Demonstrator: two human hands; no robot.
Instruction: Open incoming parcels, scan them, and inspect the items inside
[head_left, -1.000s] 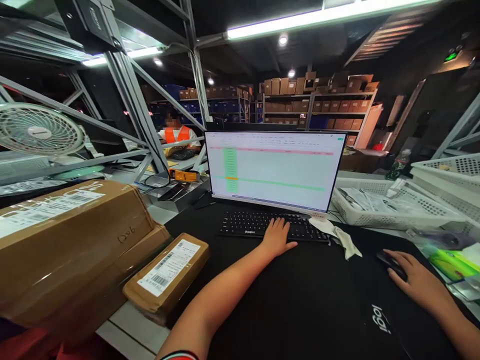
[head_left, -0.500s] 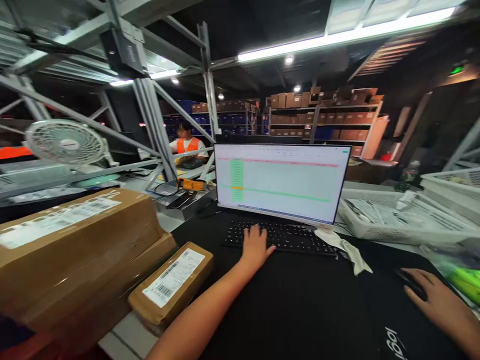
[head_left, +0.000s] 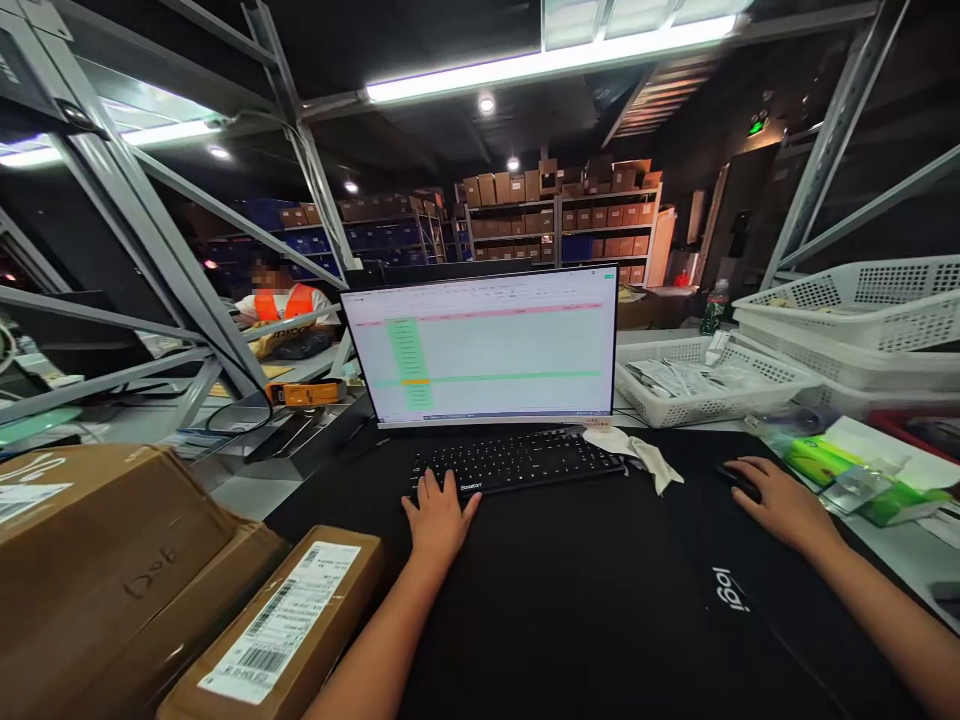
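Head view: two bare hands, one keyboard (head_left: 517, 458), one mouse (head_left: 739, 482) and one monitor (head_left: 487, 350) share a black desk mat (head_left: 555, 600).
Left hand: the left hand (head_left: 436, 515) is spread wide, its fingertips at the keyboard's front left corner; whether a key is pressed, I cannot tell.
Right hand: the right hand (head_left: 776, 500) curves narrowly over the mouse, holding it on the mat's right part.
Keyboard place: before the monitor, slightly slanted, with one pale cloth (head_left: 637, 447) at its right end.
Screen: one spreadsheet, with one green column, one green row and one orange cell; the text is too small to read.
Cartons: two at left, a large carton (head_left: 97, 570) and a small carton (head_left: 281, 630), both cut off by the frame.
Baskets: one white basket (head_left: 697, 415) of packets behind the mat; at least two more in a stack (head_left: 847, 370) to its right.
Left edge: the small carton lies just beside the left forearm, leaving little room there.
Middle room: a broad stretch of mat spans the forearms, reaching up to the keyboard's front edge.
Right edge: the mat's border runs near the right forearm, a green packet (head_left: 832, 465) beyond it.
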